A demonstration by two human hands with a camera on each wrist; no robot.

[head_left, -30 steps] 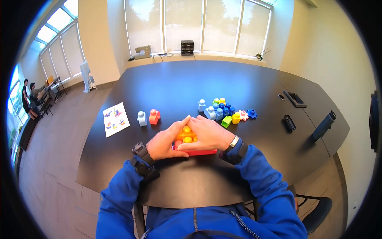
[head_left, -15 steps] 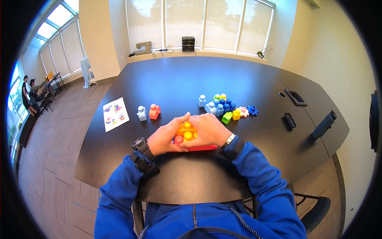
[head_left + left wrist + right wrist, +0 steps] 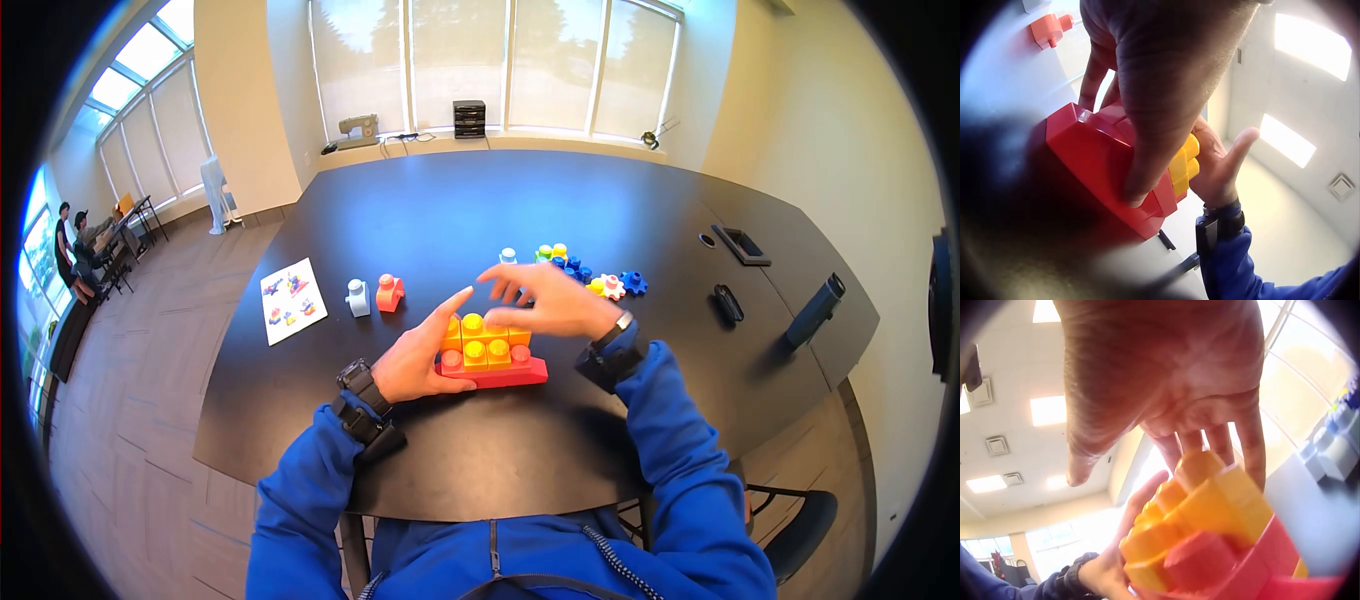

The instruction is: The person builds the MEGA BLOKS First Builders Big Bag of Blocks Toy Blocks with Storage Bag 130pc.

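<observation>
A long red base block (image 3: 510,377) with slanted ends sits on the dark table in front of the person. Yellow blocks (image 3: 487,355) are stacked on it, studs up, with a red stud showing at each side of the front row. The left hand (image 3: 412,358) grips the left part of the build; in the left wrist view its thumb presses the red side (image 3: 1094,159) and its fingers reach round behind. Above the right end hovers the right hand (image 3: 560,300), thumb spread apart and fingers loosely bent, palm facing the yellow studs (image 3: 1200,469) in the right wrist view.
Left of the build lie a picture sheet (image 3: 293,300), a light blue block (image 3: 358,297) and a coral block (image 3: 389,293). Beyond the right hand are several blue blocks (image 3: 574,268) and a blue gear (image 3: 633,283). A black case (image 3: 728,306) and dark bottle (image 3: 816,312) stand farther right.
The right hand has come off the build, moving up and to the right, its fingers now loose. More yellow and red shows. The left hand keeps its hold on the left side.
</observation>
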